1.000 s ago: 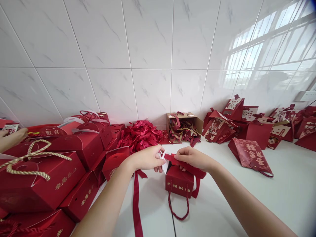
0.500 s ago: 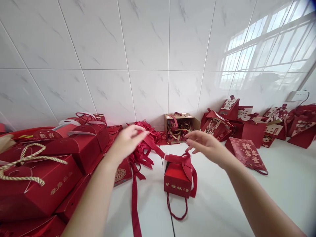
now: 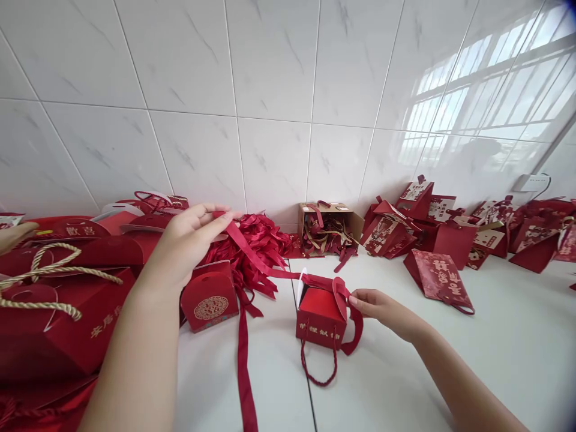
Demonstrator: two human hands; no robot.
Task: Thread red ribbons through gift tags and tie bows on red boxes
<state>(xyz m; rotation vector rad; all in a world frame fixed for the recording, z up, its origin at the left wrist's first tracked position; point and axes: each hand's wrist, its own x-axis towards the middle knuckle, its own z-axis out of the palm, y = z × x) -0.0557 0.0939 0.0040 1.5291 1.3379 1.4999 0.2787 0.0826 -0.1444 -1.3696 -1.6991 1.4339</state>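
Note:
A small red gift box (image 3: 320, 318) with gold lettering stands on the white table, its rope handle hanging toward me. A dark red ribbon (image 3: 256, 257) runs from the top of the box up to the left. My left hand (image 3: 191, 240) pinches that ribbon's far stretch, holding it taut. At the box's right side, my right hand (image 3: 375, 307) has its fingertips closed at the ribbon where it passes through the lid; another length loops down beside the box. Exactly what the right fingertips grip is partly hidden.
A pile of red ribbons (image 3: 265, 240) lies behind my left hand, near a red box with a round gold emblem (image 3: 210, 307). Larger red boxes (image 3: 103, 300) stack at left. An open carton (image 3: 355, 223) and several folded boxes (image 3: 441, 276) stand at back right. Another person's hand (image 3: 15, 235) shows far left.
My left hand has moved left and up, stretching the ribbon out. My right hand has come down from above the box to its right side and closed at the ribbon.

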